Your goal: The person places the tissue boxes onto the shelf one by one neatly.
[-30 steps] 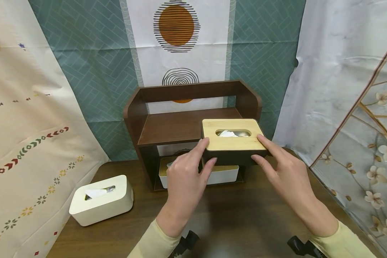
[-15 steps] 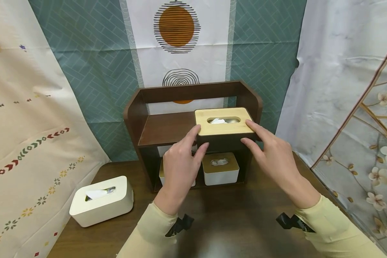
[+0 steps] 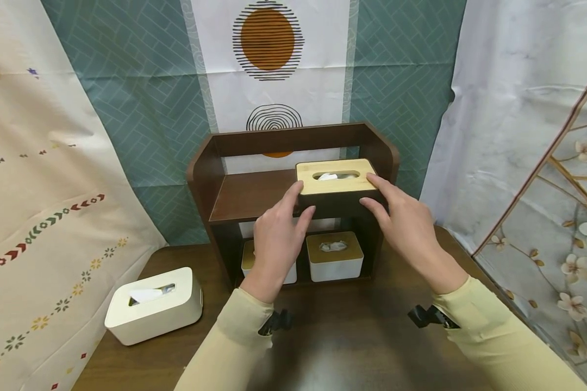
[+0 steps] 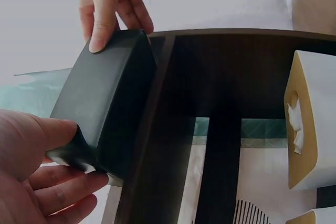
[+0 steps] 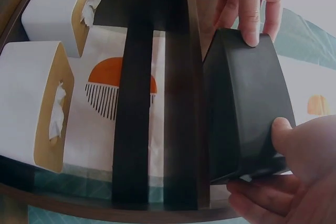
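Note:
A black tissue box (image 3: 337,204) with a light wooden lid and white tissue in its slot is held level at the right half of the shelf unit's upper board (image 3: 247,195). My left hand (image 3: 279,233) grips its left end, thumb on the front face. At the opposite end my right hand (image 3: 407,222) holds it the same way. In both wrist views the black box (image 4: 100,93) appears from below, its body (image 5: 254,103) overlapping the front edge of the board. Its rear side is hidden.
Below, two white tissue boxes with wooden lids stand on the lower level: the right one (image 3: 335,266) in plain sight, the left one (image 3: 291,276) partly behind my left hand. A cream tissue box (image 3: 151,315) sits left on the brown table (image 3: 342,336).
Both hands have carried the black tissue box forward, up and a little left, from in front of the shelf unit to its upper board. The lower right white box has come into view.

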The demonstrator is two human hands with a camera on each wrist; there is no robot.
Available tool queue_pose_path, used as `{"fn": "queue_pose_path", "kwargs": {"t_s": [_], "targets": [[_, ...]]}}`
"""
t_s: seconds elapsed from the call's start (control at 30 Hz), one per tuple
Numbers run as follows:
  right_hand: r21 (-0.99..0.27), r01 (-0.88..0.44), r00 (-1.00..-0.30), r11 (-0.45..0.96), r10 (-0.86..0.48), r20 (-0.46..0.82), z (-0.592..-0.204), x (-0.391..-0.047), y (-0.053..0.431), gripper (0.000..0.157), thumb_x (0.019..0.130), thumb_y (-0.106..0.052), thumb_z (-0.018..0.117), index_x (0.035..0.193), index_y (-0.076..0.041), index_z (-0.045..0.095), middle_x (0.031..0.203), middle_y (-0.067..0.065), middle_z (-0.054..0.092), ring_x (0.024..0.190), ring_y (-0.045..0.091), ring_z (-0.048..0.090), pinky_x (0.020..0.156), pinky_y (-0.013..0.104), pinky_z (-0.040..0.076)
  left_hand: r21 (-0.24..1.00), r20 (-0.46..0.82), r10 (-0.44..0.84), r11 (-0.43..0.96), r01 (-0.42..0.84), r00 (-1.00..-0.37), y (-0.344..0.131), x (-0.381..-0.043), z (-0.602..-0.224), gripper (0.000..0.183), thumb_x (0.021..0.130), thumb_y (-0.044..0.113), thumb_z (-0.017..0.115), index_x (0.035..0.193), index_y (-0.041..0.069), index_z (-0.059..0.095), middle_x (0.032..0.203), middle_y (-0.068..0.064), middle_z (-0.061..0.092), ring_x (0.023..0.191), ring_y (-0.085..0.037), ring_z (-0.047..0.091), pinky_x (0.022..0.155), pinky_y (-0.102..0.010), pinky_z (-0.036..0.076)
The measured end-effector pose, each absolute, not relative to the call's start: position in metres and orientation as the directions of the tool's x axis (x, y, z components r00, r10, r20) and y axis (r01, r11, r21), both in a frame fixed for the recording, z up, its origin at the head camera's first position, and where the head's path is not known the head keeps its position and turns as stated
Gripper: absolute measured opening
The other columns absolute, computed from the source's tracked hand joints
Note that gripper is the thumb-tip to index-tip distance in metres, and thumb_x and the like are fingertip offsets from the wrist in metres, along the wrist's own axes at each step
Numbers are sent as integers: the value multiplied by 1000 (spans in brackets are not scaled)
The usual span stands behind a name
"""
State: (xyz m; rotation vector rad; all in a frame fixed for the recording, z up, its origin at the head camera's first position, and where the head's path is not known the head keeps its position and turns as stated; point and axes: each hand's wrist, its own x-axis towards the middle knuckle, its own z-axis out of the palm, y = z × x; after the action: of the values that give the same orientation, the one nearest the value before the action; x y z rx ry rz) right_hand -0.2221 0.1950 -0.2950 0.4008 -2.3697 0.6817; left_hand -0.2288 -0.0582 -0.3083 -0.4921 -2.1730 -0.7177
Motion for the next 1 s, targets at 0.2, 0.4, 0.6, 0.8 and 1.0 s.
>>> {"fn": "queue_pose_path", "kwargs": {"t_s": [0.2,0.4,0.6,0.8,1.0], "targets": [[-361,-421,-753,832,-99,650,-295,-229,196,57,108,-28,75,161,-14,58,154,18,64,124,47,70,91,67,56,347,748,110,775,527,-655,-54,-237,-310,58,103,27,83,155,10,63,120,-13,82,65,-28,71,57,-43,56],[-368,-407,-765,836,-92,637,-297,-239,192,57,109,-29,74,161,-14,58,154,16,64,124,46,70,89,65,57,363,739,86,785,502,-669,-54,-243,-311,57,103,27,83,154,12,63,118,-12,82,75,-32,76,61,-48,58],[-375,-383,-784,844,-82,616,-298,-245,189,55,109,-30,73,161,-16,59,155,15,64,124,48,70,91,67,55,363,737,86,787,500,-670,-55,-250,-315,58,103,27,83,154,12,63,121,-13,82,77,-32,78,58,-46,57],[-359,-358,-774,862,-59,630,-299,-249,188,53,108,-31,75,158,-18,62,152,13,66,117,47,72,83,66,56,373,726,90,781,501,-681,-53,-255,-317,62,102,26,84,158,13,60,129,-12,80,87,-32,80,65,-48,62],[-356,-378,-753,855,-60,655,-302,-247,189,60,109,-30,74,164,-17,54,145,17,71,106,48,74,77,66,56,392,713,88,772,500,-696,-53,-256,-319,73,100,23,86,164,12,52,142,-13,74,109,-38,78,91,-56,63]]}}
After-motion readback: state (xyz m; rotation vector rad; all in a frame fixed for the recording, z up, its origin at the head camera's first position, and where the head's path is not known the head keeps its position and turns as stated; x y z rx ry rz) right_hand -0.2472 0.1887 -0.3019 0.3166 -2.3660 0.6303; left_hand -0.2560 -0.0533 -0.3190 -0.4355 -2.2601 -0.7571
